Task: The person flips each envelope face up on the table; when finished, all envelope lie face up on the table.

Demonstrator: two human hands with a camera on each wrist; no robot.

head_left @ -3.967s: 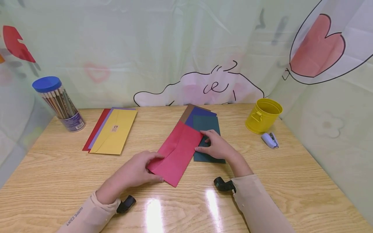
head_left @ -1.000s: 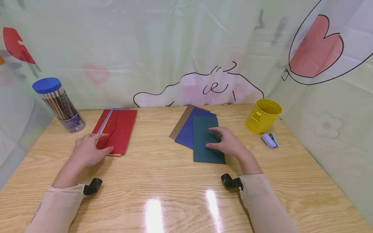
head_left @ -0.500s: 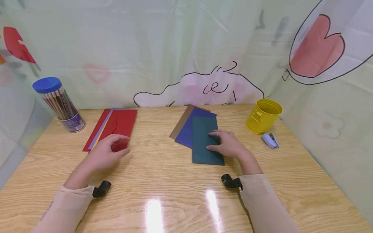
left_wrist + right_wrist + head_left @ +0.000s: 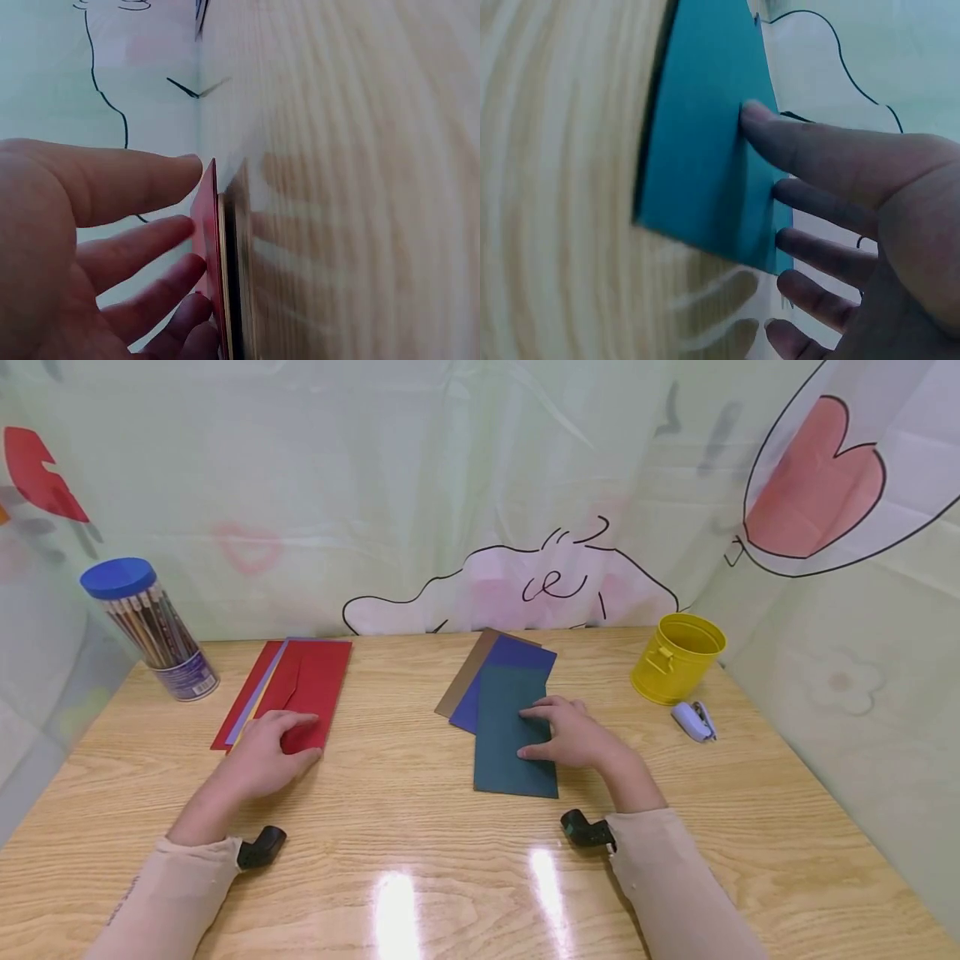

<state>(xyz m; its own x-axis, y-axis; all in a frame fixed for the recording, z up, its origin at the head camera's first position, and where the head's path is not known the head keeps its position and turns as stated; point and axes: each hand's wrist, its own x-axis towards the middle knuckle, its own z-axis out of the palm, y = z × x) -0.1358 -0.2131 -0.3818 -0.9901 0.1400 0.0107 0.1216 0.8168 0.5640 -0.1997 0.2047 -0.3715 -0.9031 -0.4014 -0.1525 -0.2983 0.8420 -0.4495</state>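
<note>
Right hand [image 4: 572, 739] flat on green envelope [image 4: 510, 735], fingers straight, pressing; green lies atop blue envelope [image 4: 517, 653] and brown one [image 4: 468, 672], mid-desk [image 4: 420, 827]. Left hand [image 4: 262, 756] rests fingers relaxed on red envelope [image 4: 311, 681], top of left stack. Pencil tub [image 4: 146, 627] far left. Yellow pot [image 4: 677, 658], stapler [image 4: 693, 720] right.

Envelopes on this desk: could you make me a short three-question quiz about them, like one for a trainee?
1. True or false: the right hand rests on the green envelope.
2. Which envelope does the left hand touch? A) red B) blue C) brown
3. Fill in: the stapler lies beside the yellow ____.

Key: 1 true. 2 A, the red envelope. 3 bucket.
</note>
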